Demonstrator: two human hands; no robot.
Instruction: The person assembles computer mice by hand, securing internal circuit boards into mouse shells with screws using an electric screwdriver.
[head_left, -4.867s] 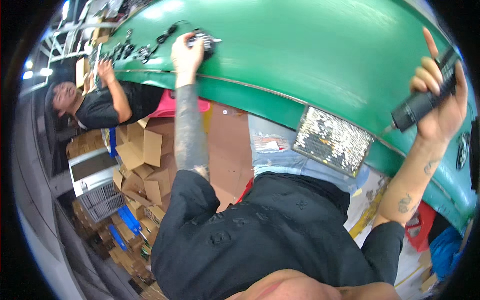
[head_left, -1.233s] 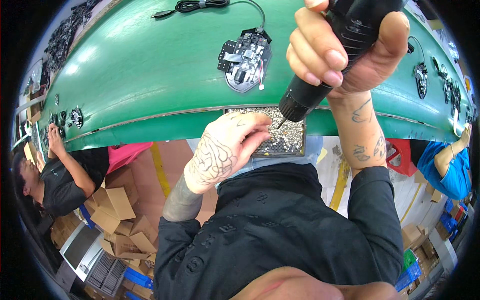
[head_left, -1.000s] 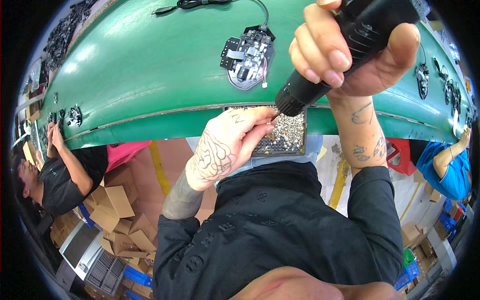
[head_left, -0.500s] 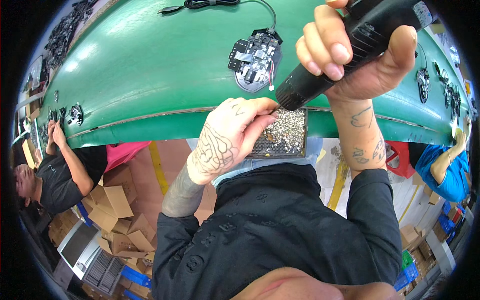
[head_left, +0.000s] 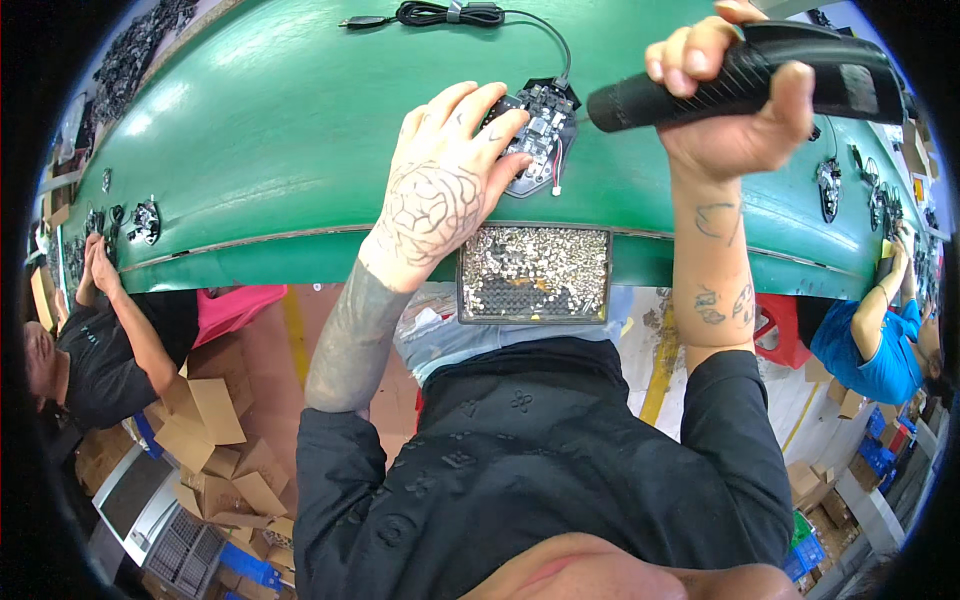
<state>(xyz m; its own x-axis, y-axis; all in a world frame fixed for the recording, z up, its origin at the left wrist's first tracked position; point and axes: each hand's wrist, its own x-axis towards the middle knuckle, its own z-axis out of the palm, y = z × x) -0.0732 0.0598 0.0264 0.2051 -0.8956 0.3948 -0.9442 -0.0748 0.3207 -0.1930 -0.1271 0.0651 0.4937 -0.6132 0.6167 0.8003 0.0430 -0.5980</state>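
Note:
A computer mouse with its top off (head_left: 545,135) lies on the green bench, its circuit boards bare and a red-and-white wire lead at its near right. My left hand (head_left: 445,165) holds its left side, fingertips and thumb on the boards, covering part of them. In my right hand (head_left: 735,125) is a black electric screwdriver (head_left: 660,97), gripped nearly level, its nose pointing left beside the mouse's right edge. I cannot make out its bit clearly. A dark tray of small metal screws (head_left: 540,262) sits at the bench's near edge, in front of my body.
The mouse's coiled black cable (head_left: 440,14) lies behind it. More opened mice (head_left: 145,220) (head_left: 828,188) lie at both far sides of the bench. One person (head_left: 120,330) works at the left, another (head_left: 870,330) at the right. Cardboard boxes (head_left: 215,415) stand on the floor.
My left hand has left the screw tray and moved up onto the mouse. The screwdriver has lifted off the tray and swung level, its nose now beside the mouse.

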